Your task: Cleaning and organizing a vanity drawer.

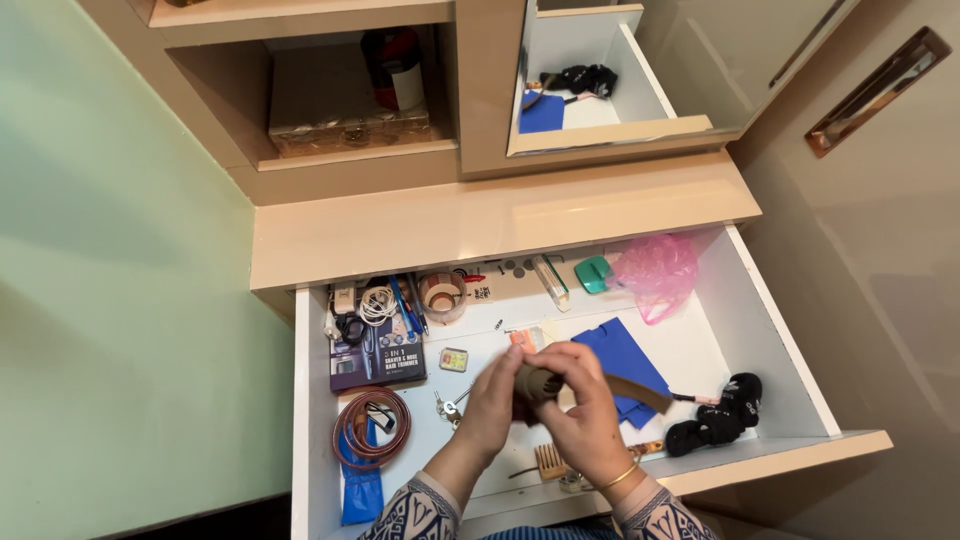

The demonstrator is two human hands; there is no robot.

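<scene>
Both hands work above the open white drawer [310, 400], and every place here is told from that drawer. Over its middle the left hand [490, 400] and the right hand [585, 410] meet on a brown leather belt [545, 383], partly wound into a tight roll. The roll sits between the two hands; the grip of each hand is closed around it, the left fingers curled on its near side and the right thumb and fingers pressed over its top. A loose brown tail of the belt runs out past the right hand toward the drawer's right side, above a folded blue cloth [620, 360] that lies on the drawer floor.

At the drawer's front left lies a second belt, reddish-brown and coiled flat [371, 428], on top of a blue strip. Behind it, toward the back left, is a dark flat box [377, 365] with white cables on it. A roll of clear tape [442, 296] stands at the back, and a crumpled pink plastic bag [655, 272] fills the back right corner. Black socks [720, 415] lie at the front right. A small wooden comb [549, 460] rests at the front edge, below the hands.
</scene>
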